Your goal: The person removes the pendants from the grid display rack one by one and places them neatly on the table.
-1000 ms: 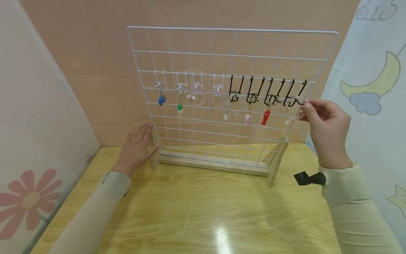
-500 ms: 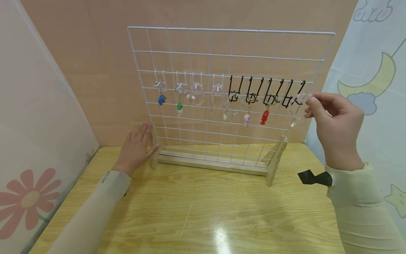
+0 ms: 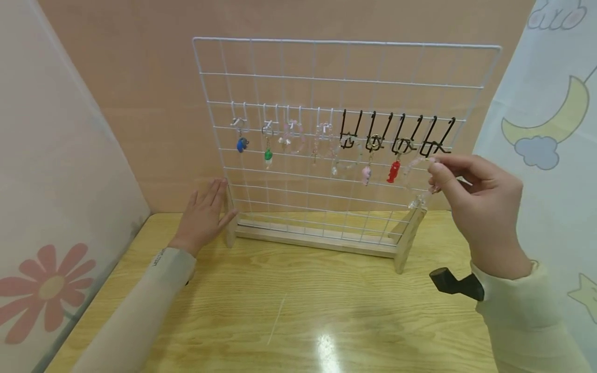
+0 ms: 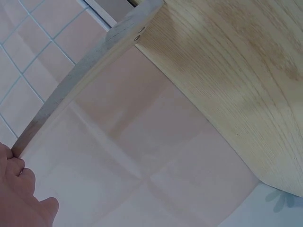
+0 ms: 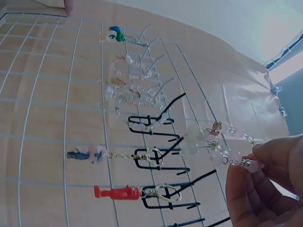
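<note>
My right hand (image 3: 485,204) pinches a bracelet of clear and pale pink beads (image 5: 222,153) between thumb and fingertips. It hangs in front of the rightmost black hook (image 3: 430,148) of a white wire grid rack (image 3: 347,42), apart from the hook in the head view. My left hand (image 3: 201,220) rests with extended fingers against the rack's left wooden leg (image 3: 230,237). On neighbouring black hooks hang a red figure keychain (image 3: 394,172), a pink charm keychain (image 3: 366,175) and a beaded bracelet (image 3: 347,167).
White hooks on the left carry a blue charm keychain (image 3: 242,144), a green and white charm keychain (image 3: 268,157) and bead bracelets (image 3: 324,139). The rack stands on a yellow wood-grain table (image 3: 308,305). Patterned cloth hangs on both sides.
My right hand has drawn the bracelet rightward off the rightmost black hook, then brought it lower and back to the left. My left hand has stayed on the leg.
</note>
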Available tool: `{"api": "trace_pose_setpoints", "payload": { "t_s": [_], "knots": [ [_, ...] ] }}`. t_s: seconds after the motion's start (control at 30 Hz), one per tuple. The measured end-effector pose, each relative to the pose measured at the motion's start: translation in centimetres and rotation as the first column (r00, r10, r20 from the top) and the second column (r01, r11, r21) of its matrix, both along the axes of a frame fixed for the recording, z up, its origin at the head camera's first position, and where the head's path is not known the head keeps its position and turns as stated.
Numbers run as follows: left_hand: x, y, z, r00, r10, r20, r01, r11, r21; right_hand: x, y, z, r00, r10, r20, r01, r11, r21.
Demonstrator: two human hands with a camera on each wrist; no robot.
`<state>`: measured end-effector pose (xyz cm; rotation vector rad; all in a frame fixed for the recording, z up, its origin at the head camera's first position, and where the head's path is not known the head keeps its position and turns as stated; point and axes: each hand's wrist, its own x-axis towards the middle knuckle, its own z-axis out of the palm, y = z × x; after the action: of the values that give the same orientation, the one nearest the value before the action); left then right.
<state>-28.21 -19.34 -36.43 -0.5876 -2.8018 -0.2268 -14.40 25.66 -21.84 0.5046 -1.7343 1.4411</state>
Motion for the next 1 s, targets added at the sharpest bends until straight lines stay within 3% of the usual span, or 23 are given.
{"api": "trace_pose_setpoints", "payload": {
  "t_s": [0.1, 0.2, 0.33, 0.57, 0.7, 1.0],
  "knots": [
    [-0.1, -0.1, -0.1, 1.000, 0.002, -0.011, -0.002, 1.000, -0.009, 0.3, -1.0, -0.8, 0.999, 0.030, 0.027, -0.032, 0.998, 0.048],
    [0.0, -0.2, -0.1, 1.000, 0.004, -0.013, -0.004, 1.000, -0.011, 0.6, -2.0, -1.7, 0.997, -0.022, 0.080, 0.009, 0.986, 0.165],
    [0.0, -0.2, 0.0, 1.000, 0.008, -0.005, -0.008, 1.000, -0.009, 0.6, -3.4, -3.1, 0.991, -0.022, 0.131, -0.012, 0.966, 0.259],
    [0.1, 0.0, 0.1, 1.000, 0.013, -0.014, -0.014, 1.000, -0.005, 0.0, -5.8, -5.9, 0.971, 0.053, 0.234, -0.113, 0.961, 0.251],
    [0.0, 0.0, 0.1, 1.000, 0.017, -0.014, -0.017, 1.000, -0.005, -0.5, -7.2, -7.8, 0.941, 0.120, 0.316, -0.201, 0.950, 0.239],
    [-0.1, 0.2, 0.1, 1.000, 0.018, -0.005, -0.018, 1.000, -0.005, -1.7, -10.9, -11.5, 0.842, 0.249, 0.478, -0.366, 0.915, 0.168]
  ]
}}
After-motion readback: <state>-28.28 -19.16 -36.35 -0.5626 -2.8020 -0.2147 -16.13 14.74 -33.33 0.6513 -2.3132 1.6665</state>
